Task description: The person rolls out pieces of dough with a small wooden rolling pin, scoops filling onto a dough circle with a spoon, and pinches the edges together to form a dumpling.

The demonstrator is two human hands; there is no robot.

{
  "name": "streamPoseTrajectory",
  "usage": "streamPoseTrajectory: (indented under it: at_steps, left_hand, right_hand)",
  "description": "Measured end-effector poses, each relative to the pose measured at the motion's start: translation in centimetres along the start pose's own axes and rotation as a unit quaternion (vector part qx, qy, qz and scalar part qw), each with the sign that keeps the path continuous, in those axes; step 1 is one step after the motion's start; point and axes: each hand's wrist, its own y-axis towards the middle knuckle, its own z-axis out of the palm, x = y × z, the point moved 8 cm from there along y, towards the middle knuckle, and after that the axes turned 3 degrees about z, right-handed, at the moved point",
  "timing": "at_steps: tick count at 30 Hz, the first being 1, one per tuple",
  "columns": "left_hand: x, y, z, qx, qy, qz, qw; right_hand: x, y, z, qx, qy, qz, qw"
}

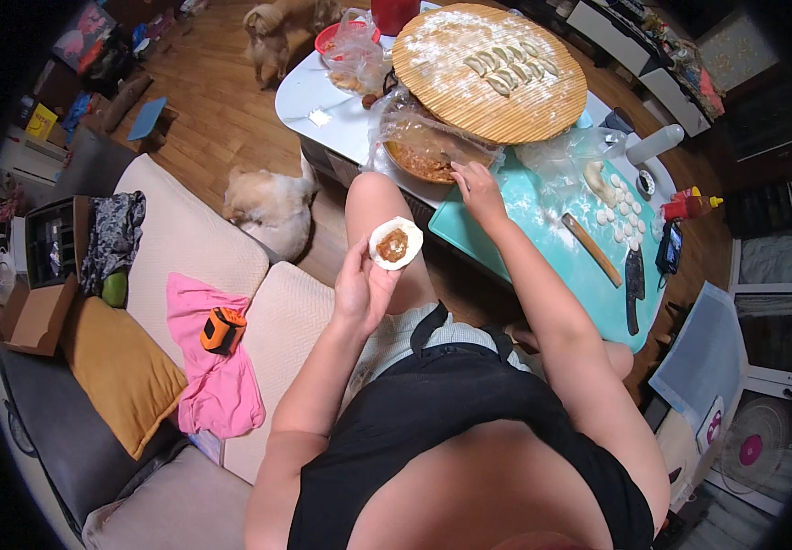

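Observation:
My left hand (361, 285) holds up a round dough wrapper (415, 238) with a lump of brown minced filling (391, 246) at its middle. The wrapper lies flat and unfolded over the fingers. My right hand (480, 192) reaches to the near rim of a bowl of minced filling (416, 159), fingertips bent together. A small dark utensil seems to be at those fingertips, but whether they grip it is unclear. Clear plastic film (430, 127) covers part of the bowl. Beyond it, folded dumplings (511, 67) lie in rows on a floured round slatted tray (437, 58).
On the turquoise mat (540, 258) are a rolling pin (592, 249), a cleaver (634, 285), a dough piece (599, 181) and several small dough rounds (619, 213). Bottles (690, 205) and a phone (671, 247) stand rightward. A dog (268, 206) lies beside the table (313, 89); another (268, 41) stands behind.

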Motion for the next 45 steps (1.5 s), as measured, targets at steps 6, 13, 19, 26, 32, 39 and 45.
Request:
streamPoseTrajectory:
  at_steps: [6,13,19,26,32,39,45]
  left_hand:
    - [0.9,0.4,0.4,0.026,-0.016,-0.028,0.999]
    - [1.9,0.3,0.4,-0.001,-0.014,-0.051,0.999]
    - [1.9,0.7,-0.4,-0.007,-0.013,-0.038,0.999]
    - [1.3,2.8,-1.8,-0.049,0.021,0.012,0.999]
    - [4.2,3.2,0.8,0.006,0.042,-0.033,0.999]
    - [6.9,0.9,5.8,0.088,0.044,-0.101,0.990]
    - [8.1,-1.1,8.1,0.124,0.020,-0.166,0.978]
  right_hand:
    - [0.9,-1.2,0.0,0.031,0.069,-0.002,0.997]
    - [-3.4,-1.8,1.0,0.030,0.316,0.246,0.916]
    - [-5.9,-3.0,2.7,-0.042,0.546,0.403,0.733]
    - [-4.0,-6.1,1.3,-0.022,0.700,0.447,0.557]
    - [2.1,-8.9,-6.5,0.042,0.729,0.386,0.564]
    - [3.5,-10.3,-13.1,0.036,0.582,0.355,0.730]
    - [3.1,-11.5,-16.5,0.014,0.588,0.214,0.780]
